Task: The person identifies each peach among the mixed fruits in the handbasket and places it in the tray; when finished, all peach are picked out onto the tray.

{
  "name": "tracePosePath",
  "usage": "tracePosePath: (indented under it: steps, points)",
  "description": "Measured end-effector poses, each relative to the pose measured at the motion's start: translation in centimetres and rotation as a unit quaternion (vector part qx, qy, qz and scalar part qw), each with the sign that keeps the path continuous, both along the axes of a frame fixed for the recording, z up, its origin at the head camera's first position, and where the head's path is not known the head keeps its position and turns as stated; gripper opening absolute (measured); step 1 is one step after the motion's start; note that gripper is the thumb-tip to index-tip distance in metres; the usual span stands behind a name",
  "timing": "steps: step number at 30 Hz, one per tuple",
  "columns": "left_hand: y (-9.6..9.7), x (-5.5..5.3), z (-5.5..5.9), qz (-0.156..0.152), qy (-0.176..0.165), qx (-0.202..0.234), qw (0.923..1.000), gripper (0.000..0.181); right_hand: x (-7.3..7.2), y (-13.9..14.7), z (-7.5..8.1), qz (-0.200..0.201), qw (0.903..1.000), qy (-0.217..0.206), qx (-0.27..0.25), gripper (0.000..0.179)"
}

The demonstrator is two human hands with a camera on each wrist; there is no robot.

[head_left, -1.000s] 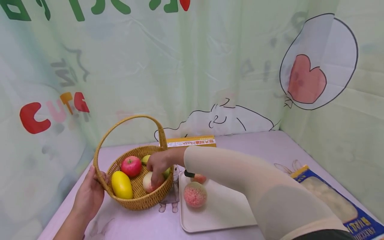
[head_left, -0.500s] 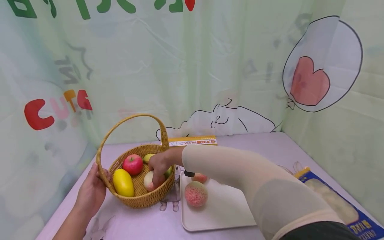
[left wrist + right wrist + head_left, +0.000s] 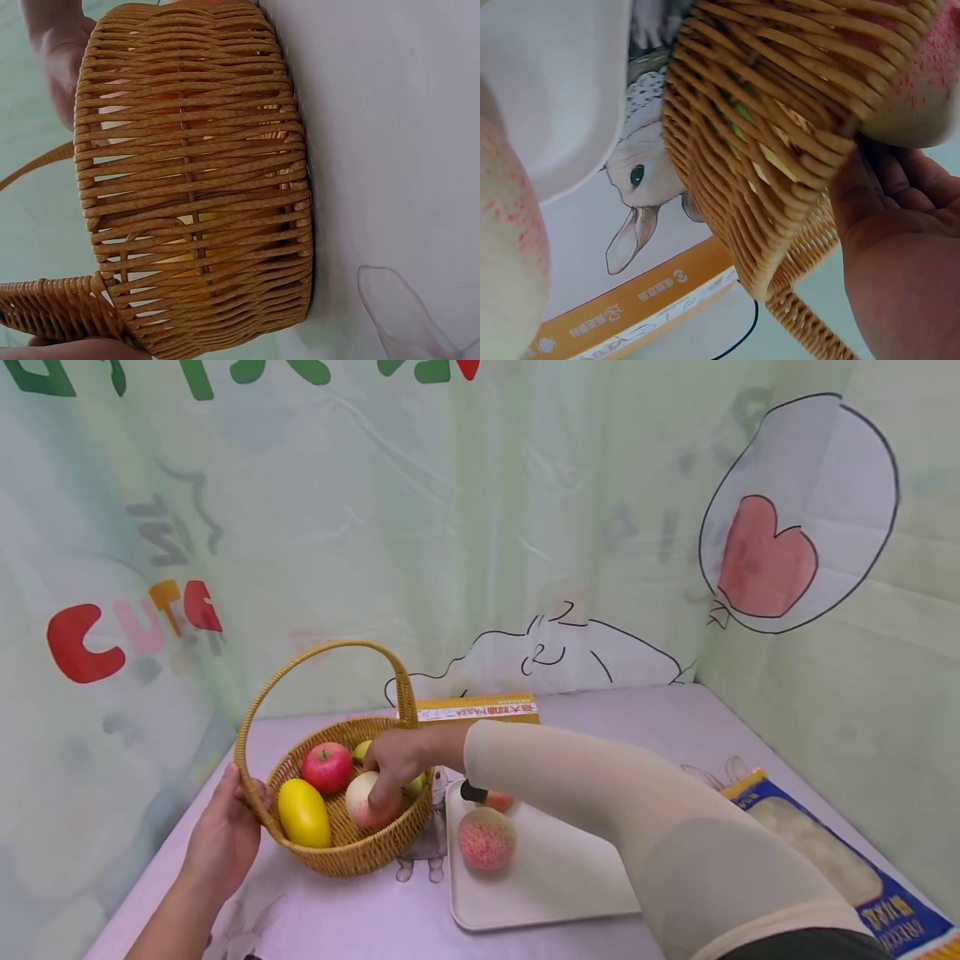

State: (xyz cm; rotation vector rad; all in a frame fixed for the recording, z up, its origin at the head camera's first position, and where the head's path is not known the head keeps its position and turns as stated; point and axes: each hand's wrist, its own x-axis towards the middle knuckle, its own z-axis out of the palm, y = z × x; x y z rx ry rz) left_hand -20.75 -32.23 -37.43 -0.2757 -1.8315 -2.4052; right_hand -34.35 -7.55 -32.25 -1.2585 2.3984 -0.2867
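Observation:
A wicker basket [image 3: 352,862] with a tall handle stands on the left of the table. My left hand [image 3: 225,839] grips the foot of its handle at the near left rim. Reaching over the basket's right rim, my right hand [image 3: 397,766] holds a pink-and-white peach [image 3: 362,802] inside. In the right wrist view this peach [image 3: 911,112] shows right at the rim, above my curled fingers. Beside it in the basket are a red apple [image 3: 327,767], a yellow mango-like fruit [image 3: 303,814] and a green fruit [image 3: 417,785] partly hidden by my hand.
A white tray [image 3: 555,893] right of the basket bears a peach [image 3: 487,841] and another reddish fruit [image 3: 498,800], partly covered by my right arm. Behind lies a pasta box [image 3: 480,708]. A blue food bag [image 3: 825,860] lies at the right, and curtains enclose the table.
My right hand has shifted the peach slightly left and up within the basket. My left hand keeps its grip on the handle. The head view has swayed a little.

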Motion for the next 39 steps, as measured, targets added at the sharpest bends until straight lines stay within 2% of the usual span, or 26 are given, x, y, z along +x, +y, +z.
tracePosePath:
  steps: [5, 9, 16, 22, 32, 39]
  points:
    - [-0.2, 0.0, 0.5, 0.001, -0.006, -0.015, 0.9999, 0.031, -0.3, 0.8, 1.2, -0.012, 0.9987, -0.009, -0.050, 0.030]
    - [-0.3, -0.1, 0.4, -0.005, -0.004, 0.003, 1.0000, 0.029, -0.3, 1.8, 1.7, -0.017, 0.9963, -0.014, -0.083, 0.028]
    - [-0.5, -0.1, -0.3, -0.023, 0.005, 0.034, 0.9992, 0.033, 0.5, 3.5, 1.8, -0.048, 0.9852, -0.068, -0.150, 0.028]
    - [-0.4, -0.1, -0.4, -0.030, 0.012, 0.037, 0.9988, 0.034, 1.0, 5.0, 1.8, -0.070, 0.9797, -0.066, -0.176, 0.037]
    - [-0.3, -0.1, -0.5, -0.032, 0.009, 0.052, 0.9981, 0.030, 1.8, 8.0, 2.6, -0.102, 0.9647, -0.098, -0.222, 0.039]
    - [-0.3, -0.1, -0.4, -0.040, 0.006, 0.060, 0.9974, 0.030, 2.4, 10.3, 2.8, -0.123, 0.9459, -0.145, -0.263, 0.046]
